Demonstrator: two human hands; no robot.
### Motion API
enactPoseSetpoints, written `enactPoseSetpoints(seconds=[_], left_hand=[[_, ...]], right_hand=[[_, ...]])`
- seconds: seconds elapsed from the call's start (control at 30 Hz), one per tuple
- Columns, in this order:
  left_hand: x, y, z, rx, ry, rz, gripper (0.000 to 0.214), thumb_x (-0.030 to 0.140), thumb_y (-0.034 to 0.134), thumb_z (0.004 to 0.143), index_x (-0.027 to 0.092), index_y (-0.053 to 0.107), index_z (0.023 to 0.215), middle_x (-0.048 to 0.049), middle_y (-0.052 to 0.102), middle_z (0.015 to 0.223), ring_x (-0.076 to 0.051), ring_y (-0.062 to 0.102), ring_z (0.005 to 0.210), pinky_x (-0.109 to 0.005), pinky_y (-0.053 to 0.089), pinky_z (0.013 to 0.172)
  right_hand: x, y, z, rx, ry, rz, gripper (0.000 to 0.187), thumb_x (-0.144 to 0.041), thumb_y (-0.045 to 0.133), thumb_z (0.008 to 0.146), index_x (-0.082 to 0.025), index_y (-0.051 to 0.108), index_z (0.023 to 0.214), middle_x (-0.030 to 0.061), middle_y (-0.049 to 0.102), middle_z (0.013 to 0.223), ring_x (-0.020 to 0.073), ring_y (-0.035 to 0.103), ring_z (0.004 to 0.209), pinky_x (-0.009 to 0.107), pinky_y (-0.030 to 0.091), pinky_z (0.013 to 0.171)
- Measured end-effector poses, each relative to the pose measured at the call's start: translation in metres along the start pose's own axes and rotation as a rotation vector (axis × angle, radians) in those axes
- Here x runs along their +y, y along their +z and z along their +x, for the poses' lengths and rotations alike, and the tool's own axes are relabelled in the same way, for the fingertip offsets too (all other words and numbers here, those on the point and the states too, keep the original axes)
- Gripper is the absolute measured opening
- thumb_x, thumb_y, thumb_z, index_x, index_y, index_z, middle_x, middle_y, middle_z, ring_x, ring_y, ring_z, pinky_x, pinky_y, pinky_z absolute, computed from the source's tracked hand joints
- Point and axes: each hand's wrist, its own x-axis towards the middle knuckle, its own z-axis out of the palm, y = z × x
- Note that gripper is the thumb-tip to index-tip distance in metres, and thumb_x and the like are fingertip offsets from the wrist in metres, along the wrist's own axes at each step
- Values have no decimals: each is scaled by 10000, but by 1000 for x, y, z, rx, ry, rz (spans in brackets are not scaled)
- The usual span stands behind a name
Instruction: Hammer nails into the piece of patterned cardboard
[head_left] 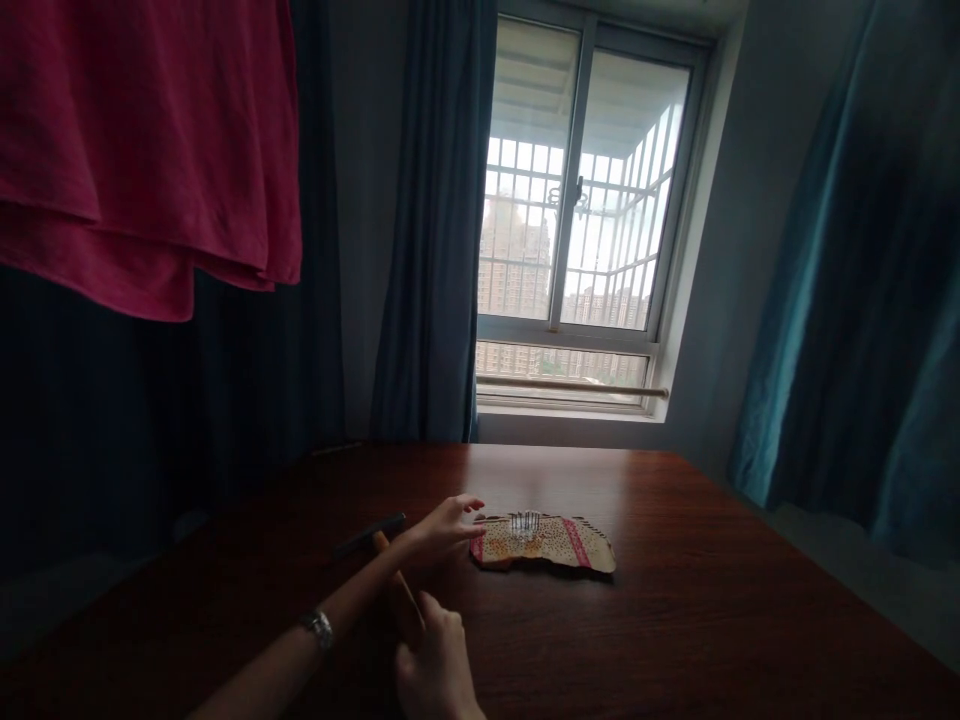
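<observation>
My right hand (436,655) is wrapped around the wooden handle of a hammer (403,600). The hammer's dark metal head points up and to the left, with my left forearm crossing over the handle. My left hand (450,522) reaches forward, thumb and fingers apart, at the left end of a flat, rough-edged board (551,548). That board is pale, dotted with many small marks, and has pinkish-red bands. Several thin nails (525,521) stand upright in a cluster near its far edge. A metal watch circles my left wrist.
The board lies on a large reddish-brown wooden table (637,630). Behind it is a window (570,200) with bars outside, between dark blue curtains (435,230). Pink cloth (150,150) hangs at the upper left.
</observation>
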Motion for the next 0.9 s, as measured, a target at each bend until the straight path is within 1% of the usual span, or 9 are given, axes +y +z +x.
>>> enactPoseSetpoints(seconds=[0.1, 0.2, 0.27, 0.37, 0.47, 0.57, 0.63, 0.73, 0.9], left_hand=[[3, 12, 1, -101, 44, 51, 660, 430, 692, 574, 143, 551, 1152, -106, 572, 1135, -253, 517, 1041, -317, 383, 901], [6, 22, 9, -199, 41, 108, 868, 461, 741, 498, 112, 464, 1243, -153, 473, 1260, -290, 427, 1161, -334, 318, 985], [6, 28, 16, -258, 45, 155, 972, 477, 762, 448, 101, 418, 1277, -171, 411, 1314, -309, 354, 1222, -347, 266, 1027], [3, 36, 25, -316, 69, 207, 1016, 505, 762, 428, 126, 393, 1296, -159, 383, 1342, -320, 310, 1250, -367, 230, 1049], [0, 41, 28, -347, 93, 217, 973, 539, 732, 468, 143, 401, 1293, -148, 388, 1345, -315, 332, 1238, -363, 247, 1040], [-1, 43, 27, -327, 114, 199, 905, 543, 709, 503, 147, 438, 1270, -135, 421, 1322, -313, 384, 1196, -349, 281, 1017], [0, 43, 26, -294, 127, 184, 841, 517, 710, 512, 161, 478, 1237, -114, 473, 1274, -312, 426, 1151, -347, 313, 991], [2, 44, 26, -260, 142, 198, 757, 477, 702, 521, 179, 519, 1192, -92, 521, 1201, -307, 467, 1088, -346, 348, 950], [4, 43, 30, -276, 59, 229, 810, 446, 725, 466, 189, 508, 1203, -89, 484, 1205, -320, 455, 1078, -351, 352, 939]], right_hand=[[0, 7, -1, 0, 110, -87, 406, -86, 471, 622, -160, 593, 1002, 107, 646, 863, 291, 603, 814, 385, 470, 698], [0, 15, -3, -3, 68, -133, 371, -81, 453, 653, -149, 596, 989, 134, 627, 945, 304, 588, 865, 428, 457, 745], [1, 20, -4, 3, 7, -175, 461, -57, 460, 637, -153, 571, 1074, 150, 600, 1047, 333, 545, 981, 470, 428, 805], [2, 23, -7, -18, -68, -243, 597, -30, 464, 621, -145, 497, 1206, 177, 563, 1136, 381, 452, 1111, 536, 370, 862], [1, 17, -9, -27, -108, -265, 585, -68, 495, 637, -130, 487, 1219, 194, 565, 1123, 398, 452, 1093, 544, 368, 847], [2, -6, -9, -10, -95, -219, 356, -167, 545, 665, -177, 606, 1016, 136, 611, 953, 335, 533, 921, 465, 422, 765], [9, -31, -7, 50, -58, -202, 187, -170, 489, 729, -195, 633, 846, 96, 601, 846, 261, 546, 814, 388, 431, 718], [36, -77, 3, 160, -54, -211, 270, -112, 413, 766, -208, 614, 918, 71, 586, 873, 221, 533, 842, 335, 416, 748], [108, -141, 43, 320, 64, -334, 321, -133, 381, 793, -164, 597, 1028, 101, 579, 1000, 224, 509, 967, 319, 371, 870]])
